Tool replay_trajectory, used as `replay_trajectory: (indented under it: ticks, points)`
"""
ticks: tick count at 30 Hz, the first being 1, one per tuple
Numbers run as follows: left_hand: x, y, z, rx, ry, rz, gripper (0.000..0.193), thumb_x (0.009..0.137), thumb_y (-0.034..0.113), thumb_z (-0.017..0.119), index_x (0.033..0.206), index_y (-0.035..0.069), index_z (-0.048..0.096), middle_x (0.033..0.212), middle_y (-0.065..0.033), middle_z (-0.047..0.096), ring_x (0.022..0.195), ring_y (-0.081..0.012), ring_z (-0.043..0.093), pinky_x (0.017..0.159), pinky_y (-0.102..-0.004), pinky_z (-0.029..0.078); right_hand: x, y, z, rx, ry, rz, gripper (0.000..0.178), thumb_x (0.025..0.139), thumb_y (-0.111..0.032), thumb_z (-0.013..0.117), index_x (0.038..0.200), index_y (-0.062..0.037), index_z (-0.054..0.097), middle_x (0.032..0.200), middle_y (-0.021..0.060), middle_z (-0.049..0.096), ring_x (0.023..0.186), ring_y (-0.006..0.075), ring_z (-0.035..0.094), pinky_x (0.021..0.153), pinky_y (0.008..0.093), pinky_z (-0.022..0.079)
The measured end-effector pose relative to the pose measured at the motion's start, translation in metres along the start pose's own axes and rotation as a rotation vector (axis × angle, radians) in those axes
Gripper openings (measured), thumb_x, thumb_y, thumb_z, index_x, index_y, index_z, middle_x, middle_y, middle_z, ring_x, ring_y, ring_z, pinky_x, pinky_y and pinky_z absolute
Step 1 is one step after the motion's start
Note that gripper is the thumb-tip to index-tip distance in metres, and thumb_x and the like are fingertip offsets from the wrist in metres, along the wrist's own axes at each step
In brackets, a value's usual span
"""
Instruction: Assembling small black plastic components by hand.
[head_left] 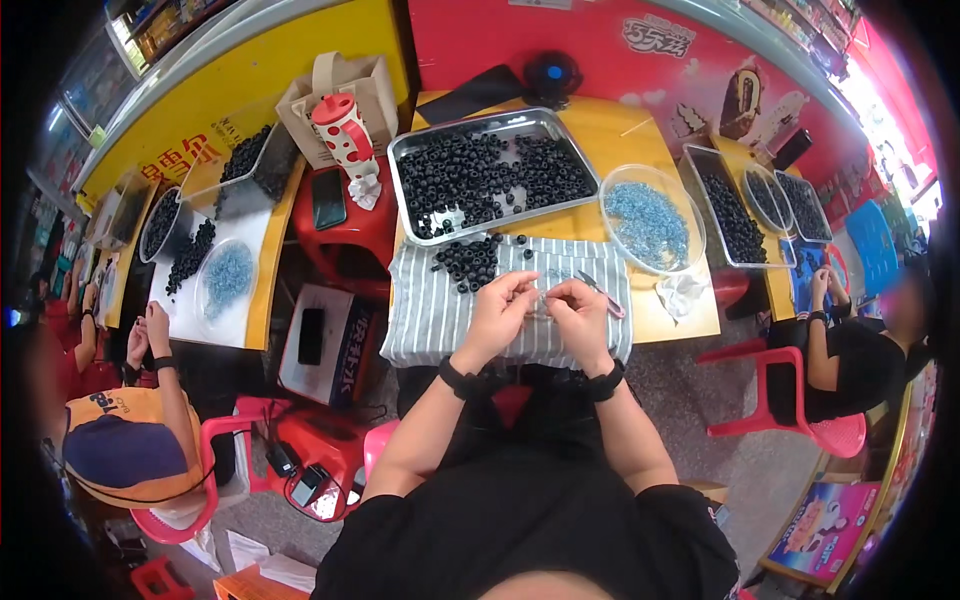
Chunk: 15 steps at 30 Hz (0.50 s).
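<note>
As is seen in the head view, the left hand (500, 314) and right hand (582, 322) are held close together over a striped cloth (430, 330). Each grip is pressed together at the fingertips; what is pinched cannot be told. Black beads (470, 264) are heaped on the cloth beyond the left hand; bluish pieces (648, 225) are held in a round tub (699, 243) on the bench (652, 331).

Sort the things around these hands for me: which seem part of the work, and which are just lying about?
Seem part of the work:
- black beads, loose on the striped cloth
- metal tray of more beads
- clear bowl of small bluish bits
- pink-handled tool beside the right hand

Seem just lying about:
- polka-dot cup
- paper bag
- dark phone near the cup
</note>
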<state>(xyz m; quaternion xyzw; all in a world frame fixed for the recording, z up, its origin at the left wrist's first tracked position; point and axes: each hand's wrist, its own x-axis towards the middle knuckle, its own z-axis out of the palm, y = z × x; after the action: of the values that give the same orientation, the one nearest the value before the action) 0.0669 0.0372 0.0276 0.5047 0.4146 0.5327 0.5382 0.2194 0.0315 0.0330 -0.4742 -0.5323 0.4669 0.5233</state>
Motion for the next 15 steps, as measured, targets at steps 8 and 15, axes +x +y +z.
replay_trajectory:
  ticks: [8,15]
  points:
    - [-0.0015,0.0068,-0.0015,0.141,-0.101,0.115,0.016,0.086,-0.004,0.059,0.1,-0.002,0.067,0.083,-0.0022,0.059,0.067,-0.006,0.058,0.055,-0.0194,0.045,0.0032,0.008,-0.0006,0.027,-0.012,-0.009,0.005,0.08,0.003,0.06,0.083,0.0016,0.063,0.073,0.0008,0.064,0.067,0.0044,0.057,0.06,0.0208,0.045]
    - [-0.0002,0.0025,0.0006,0.274,-0.022,0.232,0.008,0.086,-0.002,0.059,0.09,-0.004,0.066,0.082,-0.0048,0.06,0.061,-0.0089,0.058,0.054,-0.0229,0.046,0.0,0.0029,0.0056,-0.02,0.017,-0.062,0.007,0.08,0.005,0.061,0.084,-0.0004,0.059,0.075,-0.0026,0.059,0.067,0.0028,0.053,0.059,0.0193,0.043]
